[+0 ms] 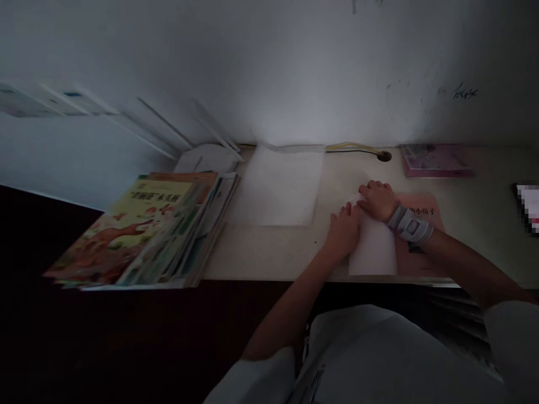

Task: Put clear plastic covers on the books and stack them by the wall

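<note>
A yellow paper book [143, 221] saying 木头 tops a pile [200, 233] at the pale desk's [261, 255] left end. Near the front edge, the left hand [344, 231], fingers spread, and right hand [376, 200], grip unclear, touch white paper [373, 252]. A grey watch [413, 226] crosses a pink book [426, 262] saying 小房子.

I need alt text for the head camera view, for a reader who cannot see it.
A person's left hand and right hand touch white paper at the left of a pink book on a desk. Another white sheet and a stack of books lie further left.
</note>
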Tool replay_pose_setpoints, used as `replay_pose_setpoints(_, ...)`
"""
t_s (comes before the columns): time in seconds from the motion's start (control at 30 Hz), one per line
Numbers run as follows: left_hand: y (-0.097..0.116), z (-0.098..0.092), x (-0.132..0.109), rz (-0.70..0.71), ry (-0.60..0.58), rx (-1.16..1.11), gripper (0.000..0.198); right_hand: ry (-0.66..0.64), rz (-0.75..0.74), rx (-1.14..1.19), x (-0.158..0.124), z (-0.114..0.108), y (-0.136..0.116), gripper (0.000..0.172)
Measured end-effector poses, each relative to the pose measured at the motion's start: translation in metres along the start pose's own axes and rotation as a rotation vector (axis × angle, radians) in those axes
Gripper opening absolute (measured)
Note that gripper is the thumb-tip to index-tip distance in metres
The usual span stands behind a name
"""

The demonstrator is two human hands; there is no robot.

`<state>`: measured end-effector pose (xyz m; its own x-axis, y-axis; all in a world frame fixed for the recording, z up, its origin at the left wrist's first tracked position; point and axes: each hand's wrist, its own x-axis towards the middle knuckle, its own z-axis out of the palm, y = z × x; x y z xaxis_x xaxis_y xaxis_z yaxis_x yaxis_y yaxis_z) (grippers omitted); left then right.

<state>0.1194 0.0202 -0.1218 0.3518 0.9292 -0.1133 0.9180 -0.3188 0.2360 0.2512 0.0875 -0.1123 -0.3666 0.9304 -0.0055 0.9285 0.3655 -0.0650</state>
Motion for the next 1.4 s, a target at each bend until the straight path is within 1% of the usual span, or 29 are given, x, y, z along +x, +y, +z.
replay_pose_setpoints(0.07, -0.003, 0.001, -0.003, 0.022, -0.010, 0.026, 0.035, 0.079, 0.038, 0.031, -0.005, -0.001, -0.001, 0.030)
replay_pose_setpoints(0.1, -0.004, 0.001, -0.003, 0.029, -0.007, 0.036, 0.033, 0.132, 0.041, 0.051, -0.012, -0.002, -0.001, 0.030)
replay_pose_setpoints(0.13, -0.004, 0.002, -0.004, 0.033, -0.003, 0.040, 0.033, 0.181, 0.010, 0.071, -0.022, -0.004, -0.002, 0.031)
replay_pose_setpoints(0.17, -0.005, 0.003, -0.004, 0.040, -0.001, 0.039, 0.033, 0.215, -0.057, 0.089, -0.035, -0.007, -0.003, 0.032)
replay_pose_setpoints(0.2, -0.005, 0.003, -0.005, 0.047, -0.001, 0.035, 0.032, 0.230, -0.159, 0.099, -0.051, -0.009, -0.005, 0.035)
replay_pose_setpoints(0.27, -0.006, 0.003, -0.005, 0.069, -0.006, 0.039, 0.031, 0.166, -0.418, 0.084, -0.084, -0.013, -0.007, 0.048)
replay_pose_setpoints(0.3, -0.006, 0.002, -0.005, 0.079, -0.012, 0.051, 0.029, 0.129, -0.503, 0.051, -0.100, -0.014, -0.008, 0.055)
replay_pose_setpoints(0.33, -0.006, 0.001, -0.005, 0.088, -0.016, 0.068, 0.028, 0.098, -0.551, 0.009, -0.113, -0.014, -0.008, 0.057)
replay_pose_setpoints(0.4, -0.005, -0.001, -0.004, 0.103, -0.015, 0.105, 0.028, 0.065, -0.586, -0.067, -0.132, -0.010, -0.008, 0.054)
replay_pose_setpoints(0.47, -0.006, -0.002, -0.003, 0.131, -0.006, 0.129, 0.028, 0.068, -0.571, -0.116, -0.141, -0.003, -0.008, 0.048)
replay_pose_setpoints(0.53, -0.006, -0.001, -0.002, 0.157, 0.001, 0.153, 0.028, 0.087, -0.526, -0.142, -0.145, 0.004, -0.009, 0.046)
replay_pose_setpoints(0.63, -0.009, 0.001, -0.003, 0.175, -0.002, 0.216, 0.029, 0.118, -0.432, -0.145, -0.148, 0.011, -0.012, 0.046)
replay_pose_setpoints(0.73, -0.011, 0.002, -0.009, 0.195, 0.001, 0.288, 0.028, 0.117, -0.432, -0.131, -0.152, 0.014, -0.013, 0.050)
replay_pose_setpoints(0.8, -0.012, -0.002, -0.016, 0.225, 0.003, 0.317, 0.024, 0.112, -0.442, -0.127, -0.153, 0.015, -0.013, 0.050)
replay_pose_setpoints(0.9, -0.012, -0.013, -0.025, 0.302, -0.010, 0.363, 0.018, 0.119, -0.400, -0.126, -0.154, 0.019, -0.013, 0.047)
replay_pose_setpoints(1.0, -0.012, -0.026, -0.028, 0.409, -0.057, 0.410, 0.018, 0.123, -0.361, -0.134, -0.155, 0.022, -0.015, 0.045)
replay_pose_setpoints(1.1, -0.015, -0.028, -0.028, 0.462, -0.123, 0.420, 0.018, 0.147, -0.350, -0.133, -0.158, 0.024, -0.016, 0.042)
replay_pose_setpoints(1.17, -0.018, -0.019, -0.029, 0.433, -0.121, 0.407, 0.021, 0.171, -0.348, -0.132, -0.160, 0.025, -0.014, 0.042)
replay_pose_setpoints(1.2, -0.019, -0.011, -0.030, 0.404, -0.088, 0.395, 0.024, 0.184, -0.345, -0.137, -0.161, 0.026, -0.013, 0.042)
replay_pose_setpoints(1.3, -0.022, 0.017, -0.038, 0.317, 0.067, 0.349, 0.037, 0.220, -0.314, -0.167, -0.162, 0.029, -0.010, 0.046)
replay_pose_setpoints(1.33, -0.022, 0.026, -0.041, 0.298, 0.098, 0.336, 0.041, 0.229, -0.304, -0.176, -0.161, 0.029, -0.010, 0.047)
replay_pose_setpoints(1.4, -0.022, 0.039, -0.046, 0.283, 0.106, 0.308, 0.044, 0.230, -0.296, -0.183, -0.159, 0.030, -0.009, 0.049)
